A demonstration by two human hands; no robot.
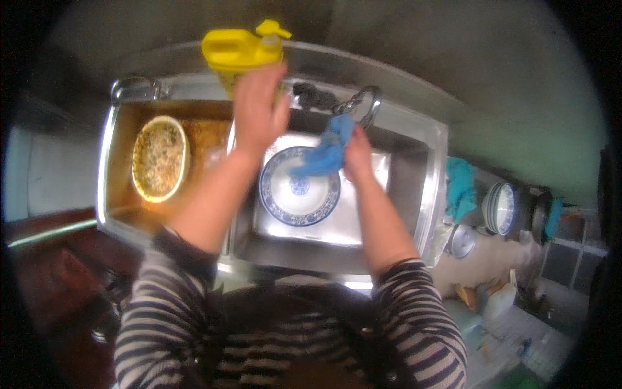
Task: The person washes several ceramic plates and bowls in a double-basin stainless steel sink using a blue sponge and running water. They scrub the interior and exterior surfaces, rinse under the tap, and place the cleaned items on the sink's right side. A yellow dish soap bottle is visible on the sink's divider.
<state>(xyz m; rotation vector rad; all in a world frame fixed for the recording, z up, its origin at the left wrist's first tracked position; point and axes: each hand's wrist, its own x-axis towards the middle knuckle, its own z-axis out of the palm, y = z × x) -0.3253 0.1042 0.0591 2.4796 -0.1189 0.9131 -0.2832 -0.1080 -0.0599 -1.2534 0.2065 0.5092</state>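
Note:
A blue cloth (330,150) hangs from my right hand (358,154), above a white plate with a blue patterned rim (299,214) on the bottom of the right sink basin. My left hand (260,109) is raised over the basin divider, in front of a yellow plastic jug (238,48) with a pump top. Motion blurs its fingers; whether it touches the jug cannot be told. A metal faucet (373,104) stands behind the cloth, with a dark scouring pad (315,96) to its left on the sink ledge.
In the brown-stained left basin (114,194) is an oval dish (163,160) with speckled contents. Another metal faucet (133,90) stands behind it. To the right of the sink are a teal cloth (460,187), a stack of bowls (500,209) and a round metal lid (461,241).

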